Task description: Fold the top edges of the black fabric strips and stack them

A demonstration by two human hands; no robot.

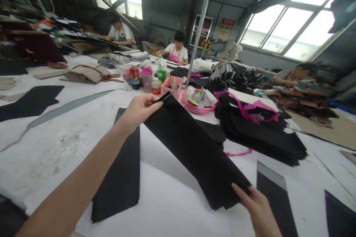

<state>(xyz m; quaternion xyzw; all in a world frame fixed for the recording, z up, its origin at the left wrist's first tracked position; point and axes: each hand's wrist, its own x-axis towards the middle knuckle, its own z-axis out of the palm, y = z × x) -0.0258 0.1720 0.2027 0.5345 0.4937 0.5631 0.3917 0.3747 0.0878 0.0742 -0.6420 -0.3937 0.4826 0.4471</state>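
A long black fabric panel (191, 140) stretches slantwise between my two hands above the white tabletop (167, 192). My left hand (143, 109) pinches its upper left end between thumb and fingers. At the lower right end, my right hand (254, 200) grips the panel by its edge, with the fingers partly hidden behind it. Beneath my left forearm lies another black panel (122, 177), flat on the table. Close to my right hand is a black piece with a grey strip (274, 189) along its top.
A pink basket (198, 109) with small bottles, a pink box (168, 87) and a red can (135, 77) stand ahead. Right of them is a stack of black pieces (261, 133) tied with pink strips. A metal pole (200, 26) rises mid-table. Several people sit working farther back.
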